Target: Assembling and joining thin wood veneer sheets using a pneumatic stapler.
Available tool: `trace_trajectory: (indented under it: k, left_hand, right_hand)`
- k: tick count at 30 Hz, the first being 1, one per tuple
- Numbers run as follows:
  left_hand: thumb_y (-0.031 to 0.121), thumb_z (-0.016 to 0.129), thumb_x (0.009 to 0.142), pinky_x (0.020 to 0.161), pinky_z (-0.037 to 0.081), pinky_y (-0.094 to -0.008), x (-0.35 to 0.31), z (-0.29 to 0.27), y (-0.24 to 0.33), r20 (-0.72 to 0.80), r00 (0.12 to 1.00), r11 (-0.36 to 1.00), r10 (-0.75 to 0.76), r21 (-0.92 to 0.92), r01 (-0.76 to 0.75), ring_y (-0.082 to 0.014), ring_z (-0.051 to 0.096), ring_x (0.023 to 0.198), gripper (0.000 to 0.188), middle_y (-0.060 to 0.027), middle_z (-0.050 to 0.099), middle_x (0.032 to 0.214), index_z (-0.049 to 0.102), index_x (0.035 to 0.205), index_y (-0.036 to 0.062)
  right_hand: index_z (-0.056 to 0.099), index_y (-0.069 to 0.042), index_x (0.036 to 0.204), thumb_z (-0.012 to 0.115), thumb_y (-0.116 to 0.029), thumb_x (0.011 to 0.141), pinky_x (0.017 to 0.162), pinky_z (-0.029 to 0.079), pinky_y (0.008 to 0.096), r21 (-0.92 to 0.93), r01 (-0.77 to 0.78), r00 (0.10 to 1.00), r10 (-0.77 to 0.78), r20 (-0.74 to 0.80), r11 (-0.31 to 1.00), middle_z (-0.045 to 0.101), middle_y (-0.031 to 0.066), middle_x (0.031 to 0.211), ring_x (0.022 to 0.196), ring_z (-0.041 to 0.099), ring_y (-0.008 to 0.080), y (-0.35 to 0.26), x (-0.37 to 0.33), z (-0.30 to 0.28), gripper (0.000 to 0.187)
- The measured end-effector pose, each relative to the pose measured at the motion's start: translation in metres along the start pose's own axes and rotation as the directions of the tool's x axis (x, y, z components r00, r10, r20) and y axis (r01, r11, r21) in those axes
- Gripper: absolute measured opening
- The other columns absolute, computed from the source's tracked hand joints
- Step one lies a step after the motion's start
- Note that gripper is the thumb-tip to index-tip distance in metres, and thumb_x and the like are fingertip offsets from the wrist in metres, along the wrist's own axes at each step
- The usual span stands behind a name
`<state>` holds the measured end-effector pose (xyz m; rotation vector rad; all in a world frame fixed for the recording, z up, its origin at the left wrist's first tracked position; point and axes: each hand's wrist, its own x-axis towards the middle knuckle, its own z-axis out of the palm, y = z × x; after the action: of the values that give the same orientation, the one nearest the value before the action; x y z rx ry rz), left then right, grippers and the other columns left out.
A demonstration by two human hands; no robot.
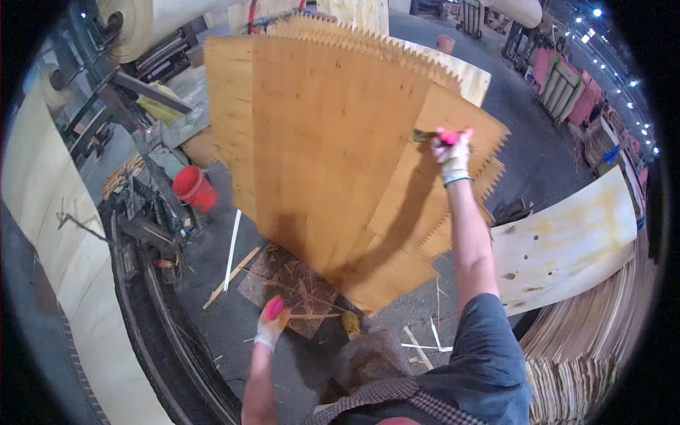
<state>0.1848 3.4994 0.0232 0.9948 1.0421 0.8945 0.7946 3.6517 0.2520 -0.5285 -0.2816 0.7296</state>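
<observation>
Large orange-brown veneer sheets (326, 142) with saw-toothed edges lie fanned over one another in front of me. My right hand (452, 152), in a white glove with pink on the fingers, is stretched out over the right part of the pile. Its fingers are curled round something; a small dark piece (423, 134) shows just left of them, too blurred to name. Low at the left, my left hand (270, 322), in a similar glove, hangs apart from the sheets; blur hides whether its fingers are closed. A thin wood strip (315, 316) lies beside it.
A red bucket (194, 189) stands at left, by dark machine rails (152, 304). A pale veneer band (57, 234) runs along the far left. At right, a curved pale sheet (567, 241) rests against a tall veneer stack (588, 354). Wood scraps (231, 278) litter the floor.
</observation>
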Motion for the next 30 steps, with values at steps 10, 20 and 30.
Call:
trace_trajectory:
  k: [10,20,30]
  left_hand:
    - [0.029,0.081,0.063,0.108,0.027,-0.0373,0.295,0.269,0.128,0.202,0.897,0.869,0.393,0.236,-0.434,-0.0314,0.031,0.13,0.109,-0.0231,0.032,0.139,0.012,0.142,-0.0024]
    - [0.012,0.056,0.079,0.065,0.049,-0.0435,0.263,0.216,0.172,0.326,0.913,0.654,0.245,0.639,-0.404,-0.0343,0.061,0.07,0.063,-0.0153,0.062,0.08,0.033,0.138,0.0105]
    - [0.025,0.046,0.087,0.068,0.05,-0.0436,0.228,0.088,0.162,0.277,0.899,0.589,0.341,0.682,-0.433,-0.0361,0.062,0.08,0.039,-0.02,0.063,0.093,0.049,0.122,0.0107]
  right_hand:
    - [0.032,-0.012,0.05,0.037,-0.052,0.093,0.059,0.04,0.0296,0.093,-0.067,0.973,0.045,0.226,0.993,0.037,0.0031,0.051,0.066,0.046,0.0197,0.132,-0.086,0.091,0.059]
    - [0.06,-0.018,0.108,0.042,-0.047,0.094,0.077,0.052,0.0421,-0.303,-0.107,0.985,0.143,0.099,0.947,0.063,0.0031,0.087,0.097,0.057,0.0245,0.103,-0.153,0.084,0.038]
    - [0.042,-0.009,0.132,0.075,-0.039,0.069,0.056,0.051,0.0299,-0.878,0.363,0.931,0.101,0.35,-0.312,0.065,0.0121,0.103,0.067,0.066,0.0187,0.237,-0.273,0.229,0.078]
